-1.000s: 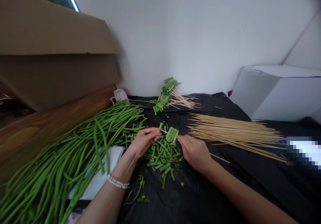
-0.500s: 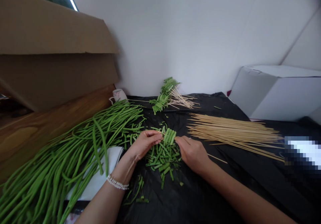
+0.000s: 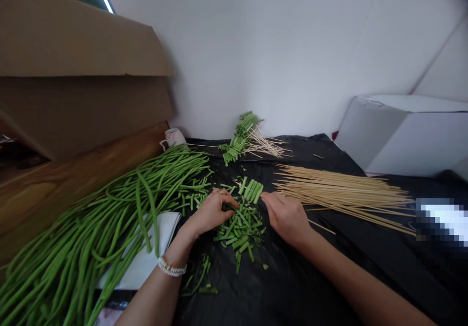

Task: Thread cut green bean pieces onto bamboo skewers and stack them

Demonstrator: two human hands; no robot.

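Observation:
My right hand (image 3: 287, 219) is closed around a bamboo skewer, most of it hidden by the fingers; part of it trails out behind the hand. Several cut green bean pieces (image 3: 253, 191) sit side by side across that skewer, and its tip points left. Just left of it, my left hand (image 3: 214, 210) hovers over a loose pile of cut bean pieces (image 3: 239, 231), thumb and fingers apart, with nothing visible held. Whether its fingertips touch the pile is unclear.
Long green beans (image 3: 87, 248) heap at the left, partly over a white sheet (image 3: 142, 267). Loose bamboo skewers (image 3: 340, 189) lie right; loaded bean skewers (image 3: 237, 143) are stacked near the wall. A cup (image 3: 174, 137), cardboard box (image 3: 84, 48) and white box (image 3: 413, 136) stand around the black covering (image 3: 292, 287).
My left hand has let go of the skewer's tip end and lowered toward the loose pieces, its fingers parting. My right hand has shifted slightly up and right with the loaded skewer.

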